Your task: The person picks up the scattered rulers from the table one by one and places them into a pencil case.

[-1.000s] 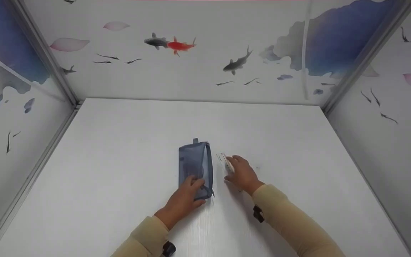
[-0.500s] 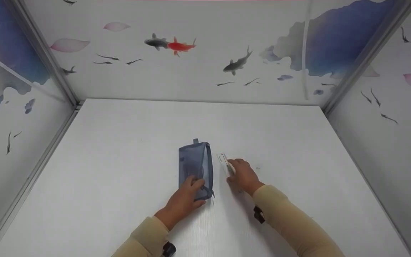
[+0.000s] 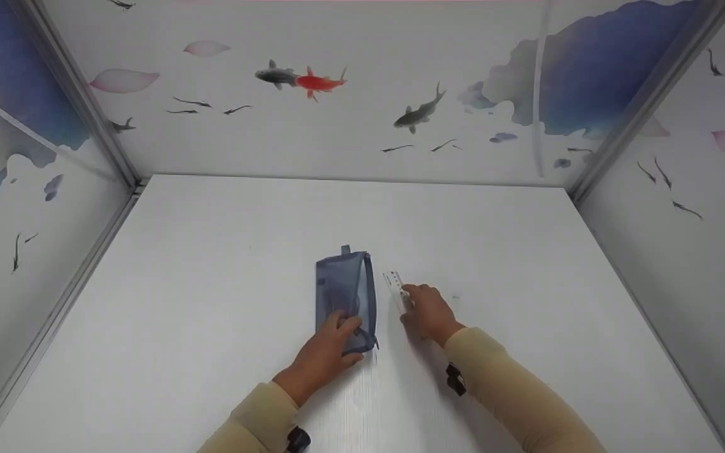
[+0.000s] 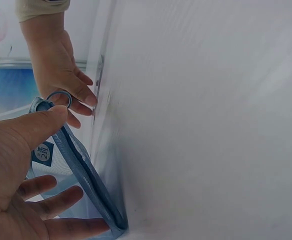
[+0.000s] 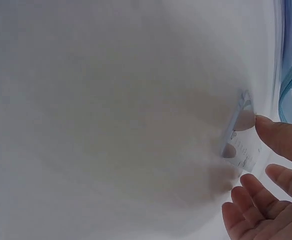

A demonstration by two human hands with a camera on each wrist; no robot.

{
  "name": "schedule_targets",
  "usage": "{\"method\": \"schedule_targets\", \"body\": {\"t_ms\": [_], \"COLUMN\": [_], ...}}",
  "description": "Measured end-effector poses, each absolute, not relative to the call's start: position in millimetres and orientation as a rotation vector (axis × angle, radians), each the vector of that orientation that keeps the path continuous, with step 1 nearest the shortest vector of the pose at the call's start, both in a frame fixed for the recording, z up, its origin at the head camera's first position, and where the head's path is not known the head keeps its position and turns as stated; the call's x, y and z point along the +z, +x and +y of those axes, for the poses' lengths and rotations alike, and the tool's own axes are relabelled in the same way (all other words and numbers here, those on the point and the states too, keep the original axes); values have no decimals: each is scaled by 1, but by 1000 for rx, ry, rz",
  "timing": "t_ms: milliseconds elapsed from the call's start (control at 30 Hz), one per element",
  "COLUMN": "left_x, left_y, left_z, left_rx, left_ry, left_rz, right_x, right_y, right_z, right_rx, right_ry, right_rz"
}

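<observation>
A blue mesh zip pouch (image 3: 337, 283) lies on the white table, its zipped side toward the right. My left hand (image 3: 325, 352) holds the pouch's near end. In the left wrist view, the thumb (image 4: 38, 127) is at the zipper corner beside a ring pull (image 4: 61, 95), and the fingers spread along the mesh. Right of the pouch lies a small clear flat plastic piece (image 5: 243, 142) with printed marks, like a short ruler. My right hand (image 3: 430, 313) is beside it, thumb tip right at its edge, with the other fingers loosely bent close by.
Several centimetres right of the right hand, a faint small mark (image 3: 455, 296) shows on the white table (image 3: 224, 264). Panels (image 3: 362, 138) printed with fish enclose the table at the back and both sides, joined by grey metal corner posts (image 3: 73, 94).
The plastic piece, tilted up a second ago, now lies flatter. My right hand's fingers have drawn back slightly toward me. The left hand and pouch stay in place.
</observation>
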State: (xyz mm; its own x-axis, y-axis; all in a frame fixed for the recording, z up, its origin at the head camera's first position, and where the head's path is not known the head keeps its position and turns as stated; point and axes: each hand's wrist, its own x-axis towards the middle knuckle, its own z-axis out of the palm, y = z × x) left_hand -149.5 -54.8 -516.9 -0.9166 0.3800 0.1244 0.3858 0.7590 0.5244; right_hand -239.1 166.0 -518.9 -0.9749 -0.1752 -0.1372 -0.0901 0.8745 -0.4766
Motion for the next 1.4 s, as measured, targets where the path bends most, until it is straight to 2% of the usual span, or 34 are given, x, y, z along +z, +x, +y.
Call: {"method": "schedule_targets", "body": {"t_ms": [600, 1400], "left_x": [-517, -517], "left_y": [-150, -149], "left_z": [-55, -56], "left_rx": [-898, -893], "left_ry": [-641, -639], "left_rz": [-2934, -2928], "right_x": [-519, -512], "right_y": [-233, -231], "right_z": [160, 159], "right_rx": [-839, -845], "right_ry": [28, 129], "right_rz": [2804, 2742]}}
